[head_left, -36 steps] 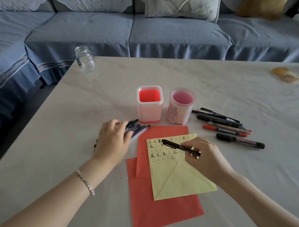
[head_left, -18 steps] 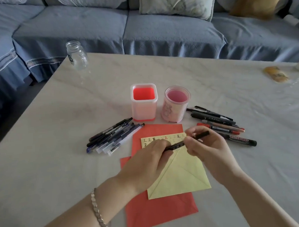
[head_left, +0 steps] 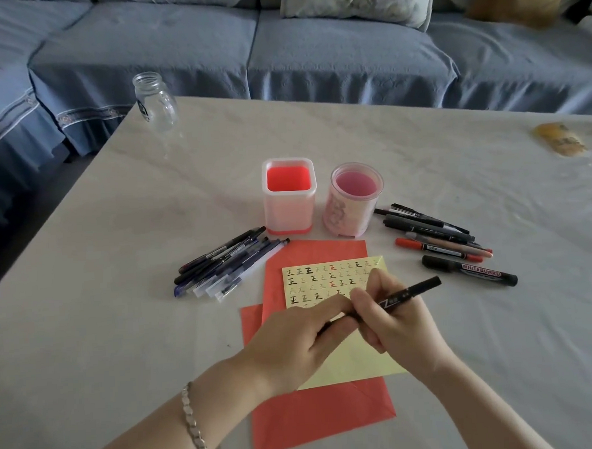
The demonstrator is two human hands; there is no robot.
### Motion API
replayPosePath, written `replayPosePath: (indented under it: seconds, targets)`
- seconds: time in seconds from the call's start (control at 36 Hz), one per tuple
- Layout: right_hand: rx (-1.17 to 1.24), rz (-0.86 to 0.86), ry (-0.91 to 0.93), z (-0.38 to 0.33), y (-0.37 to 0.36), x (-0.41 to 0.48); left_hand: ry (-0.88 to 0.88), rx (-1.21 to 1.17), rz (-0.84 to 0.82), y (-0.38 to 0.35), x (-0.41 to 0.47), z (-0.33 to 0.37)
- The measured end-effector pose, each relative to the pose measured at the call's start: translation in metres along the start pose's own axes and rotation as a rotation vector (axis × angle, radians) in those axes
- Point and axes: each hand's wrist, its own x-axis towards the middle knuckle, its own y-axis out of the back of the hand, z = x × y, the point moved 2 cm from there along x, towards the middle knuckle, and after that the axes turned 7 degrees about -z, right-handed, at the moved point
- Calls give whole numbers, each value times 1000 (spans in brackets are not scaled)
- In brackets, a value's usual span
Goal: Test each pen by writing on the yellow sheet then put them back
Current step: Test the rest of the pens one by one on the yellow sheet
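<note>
Your left hand (head_left: 293,346) and right hand (head_left: 402,326) meet over the pale yellow paper sheet (head_left: 324,279), both on the same slim black marker pen (head_left: 412,289). Your right fingers and thumb curl round its barrel. Your left fingertips pinch the nearer end, which is mostly hidden under them. The pen slants, its far end pointing toward the thick black whiteboard marker (head_left: 470,275).

The yellow sheet lies on red paper sheets (head_left: 316,417) on the pale marble-patterned table (head_left: 87,301), rows of small written marks across its top.

Behind the sheets stand two holders side by side. In the square white plastic pen holder (head_left: 290,211) you see down to its red floor. In the round translucent pink cup (head_left: 353,208) you see down to its pink floor. A bundle of dark pens (head_left: 228,264) lies on the table left of the square holder. A second cluster of black and red pens (head_left: 437,235) lies right of the round cup, with the whiteboard marker nearest you.

A clear glass jar (head_left: 155,101) stands open-mouthed at the far left corner.
</note>
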Motion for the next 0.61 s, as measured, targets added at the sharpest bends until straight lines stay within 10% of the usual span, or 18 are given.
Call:
replayPosePath:
  seconds: [0.36,0.61]
  targets:
    - [-101,352,-71,37,41,-4,305,544,373,-9,-5,-84]
    - [128,319,-125,45,35,6,199,600,-47,-38,21,-62]
